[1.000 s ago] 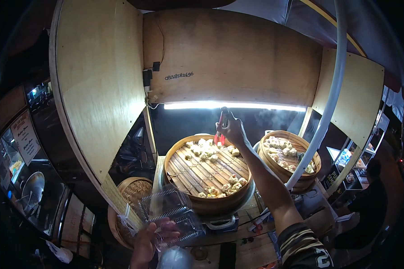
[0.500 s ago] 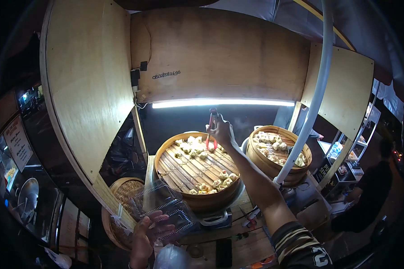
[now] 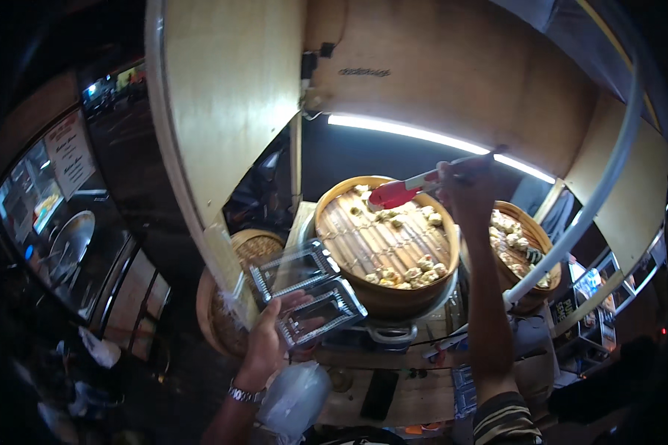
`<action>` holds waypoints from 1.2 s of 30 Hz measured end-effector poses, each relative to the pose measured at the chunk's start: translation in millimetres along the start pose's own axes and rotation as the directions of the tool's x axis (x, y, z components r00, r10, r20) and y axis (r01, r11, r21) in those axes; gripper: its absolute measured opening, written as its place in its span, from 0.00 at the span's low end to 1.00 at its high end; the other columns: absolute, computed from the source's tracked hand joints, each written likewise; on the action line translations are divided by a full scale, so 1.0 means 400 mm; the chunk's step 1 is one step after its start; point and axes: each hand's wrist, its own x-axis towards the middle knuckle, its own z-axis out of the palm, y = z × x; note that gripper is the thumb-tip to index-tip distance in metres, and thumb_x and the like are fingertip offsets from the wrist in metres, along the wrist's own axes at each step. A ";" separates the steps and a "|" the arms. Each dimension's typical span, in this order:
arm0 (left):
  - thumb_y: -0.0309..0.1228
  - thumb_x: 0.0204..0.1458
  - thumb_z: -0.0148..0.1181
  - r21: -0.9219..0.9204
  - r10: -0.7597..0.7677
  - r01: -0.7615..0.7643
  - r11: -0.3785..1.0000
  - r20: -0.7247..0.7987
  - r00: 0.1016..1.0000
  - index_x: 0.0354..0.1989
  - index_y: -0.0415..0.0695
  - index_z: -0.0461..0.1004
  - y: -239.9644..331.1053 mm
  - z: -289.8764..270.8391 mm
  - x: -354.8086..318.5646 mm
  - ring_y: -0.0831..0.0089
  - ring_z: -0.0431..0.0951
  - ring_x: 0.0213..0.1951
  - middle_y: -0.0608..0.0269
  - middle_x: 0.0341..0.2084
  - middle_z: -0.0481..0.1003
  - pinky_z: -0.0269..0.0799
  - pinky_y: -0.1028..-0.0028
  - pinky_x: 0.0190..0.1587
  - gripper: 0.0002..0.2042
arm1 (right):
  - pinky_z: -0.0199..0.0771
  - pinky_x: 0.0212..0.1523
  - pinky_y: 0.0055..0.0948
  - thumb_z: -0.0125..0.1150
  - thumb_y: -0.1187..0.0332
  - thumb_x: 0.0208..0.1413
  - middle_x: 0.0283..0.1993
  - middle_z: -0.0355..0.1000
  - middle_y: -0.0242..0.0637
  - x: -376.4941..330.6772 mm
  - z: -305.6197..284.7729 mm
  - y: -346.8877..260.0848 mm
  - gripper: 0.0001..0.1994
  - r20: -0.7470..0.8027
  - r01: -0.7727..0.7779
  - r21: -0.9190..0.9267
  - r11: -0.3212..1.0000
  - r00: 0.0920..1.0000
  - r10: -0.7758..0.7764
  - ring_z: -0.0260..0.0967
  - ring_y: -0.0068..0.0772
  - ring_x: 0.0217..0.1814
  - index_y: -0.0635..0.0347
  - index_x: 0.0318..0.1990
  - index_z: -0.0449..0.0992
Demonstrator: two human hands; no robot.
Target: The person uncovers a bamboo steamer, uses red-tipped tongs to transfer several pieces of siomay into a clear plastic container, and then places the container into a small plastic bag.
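My left hand [image 3: 266,341] is closed on a clear plastic clamshell container [image 3: 323,317], which lies opened out, its two halves side by side. I see nothing inside it. Raised above the large round bamboo steamer [image 3: 386,297], my right hand [image 3: 466,191] grips tongs [image 3: 395,194] with red tips that point left toward the container. Motion blurs the tips, so whether they pinch anything cannot be made out. In the steamer, dumplings [image 3: 427,273] sit in a near cluster, and more lie along the far side, partly behind the tongs.
A second bamboo steamer [image 3: 543,241] with dumplings stands at right, partly behind my forearm and a white pole [image 3: 601,185]. Woven round lids or baskets [image 3: 217,300] are at left. A dark phone [image 3: 379,394] and a plastic bag [image 3: 295,400] lie near me.
The tongs have lifted from the far dumplings and swung from pointing down to pointing left. My view has turned left, so the steamers appear farther right. The container is still in my left hand.
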 end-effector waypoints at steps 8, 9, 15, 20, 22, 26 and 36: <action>0.44 0.70 0.31 -0.095 -0.013 0.013 0.995 -0.002 1.000 0.64 0.33 0.56 -0.021 -0.009 0.019 0.45 0.79 0.48 0.39 0.56 0.67 0.80 0.54 0.49 0.26 | 0.73 0.24 0.21 0.70 0.75 0.52 0.28 0.75 0.36 -0.203 0.103 -0.256 0.09 0.520 -0.284 0.227 0.931 0.844 0.131 0.73 0.21 0.25 0.66 0.35 0.73; 0.44 0.70 0.31 -0.093 -0.021 0.022 0.995 0.009 1.000 0.64 0.33 0.56 -0.027 -0.005 0.025 0.45 0.79 0.48 0.39 0.56 0.67 0.80 0.54 0.49 0.26 | 0.74 0.26 0.19 0.72 0.72 0.51 0.28 0.75 0.33 -0.217 0.111 -0.249 0.11 0.548 -0.252 0.196 0.948 0.830 0.108 0.73 0.19 0.26 0.64 0.34 0.74; 0.50 0.68 0.29 -0.078 -0.072 0.076 0.994 0.050 0.996 0.65 0.34 0.54 -0.018 0.021 0.018 0.41 0.77 0.50 0.36 0.57 0.67 0.77 0.47 0.52 0.31 | 0.75 0.34 0.20 0.75 0.65 0.49 0.29 0.76 0.30 -0.230 0.132 -0.297 0.16 0.612 -0.209 0.109 0.972 0.785 0.100 0.74 0.16 0.32 0.63 0.39 0.74; 0.54 0.67 0.31 -0.137 -0.098 0.095 0.986 -0.014 0.995 0.59 0.34 0.63 -0.008 0.007 -0.011 0.39 0.79 0.44 0.37 0.52 0.71 0.79 0.45 0.47 0.32 | 0.70 0.16 0.18 0.70 0.78 0.51 0.28 0.75 0.38 -0.165 0.054 -0.257 0.15 0.275 -0.111 0.286 0.952 0.961 0.029 0.72 0.20 0.21 0.65 0.42 0.69; 0.53 0.67 0.32 -0.124 -0.088 0.086 0.989 -0.014 0.996 0.57 0.31 0.63 -0.007 -0.003 -0.022 0.41 0.79 0.44 0.37 0.51 0.71 0.79 0.45 0.47 0.32 | 0.72 0.18 0.18 0.70 0.74 0.52 0.28 0.76 0.38 -0.134 -0.001 -0.224 0.13 0.176 -0.081 0.062 0.995 0.982 0.069 0.73 0.21 0.21 0.64 0.40 0.69; 0.55 0.66 0.33 -0.164 -0.114 0.113 0.980 0.003 0.993 0.59 0.36 0.63 0.000 -0.008 -0.035 0.42 0.79 0.44 0.41 0.54 0.71 0.78 0.44 0.47 0.32 | 0.75 0.23 0.19 0.68 0.70 0.55 0.28 0.78 0.40 -0.105 -0.090 -0.115 0.12 0.171 -0.095 -0.150 0.984 0.978 0.121 0.73 0.22 0.22 0.63 0.38 0.69; 0.54 0.65 0.37 -0.131 -0.072 0.062 0.989 -0.075 0.995 0.57 0.32 0.65 0.008 0.011 -0.049 0.40 0.77 0.48 0.38 0.48 0.73 0.77 0.45 0.49 0.32 | 0.75 0.30 0.22 0.70 0.68 0.51 0.27 0.77 0.34 -0.126 -0.101 -0.049 0.13 0.217 -0.135 -0.336 0.932 0.952 0.216 0.75 0.20 0.28 0.62 0.37 0.70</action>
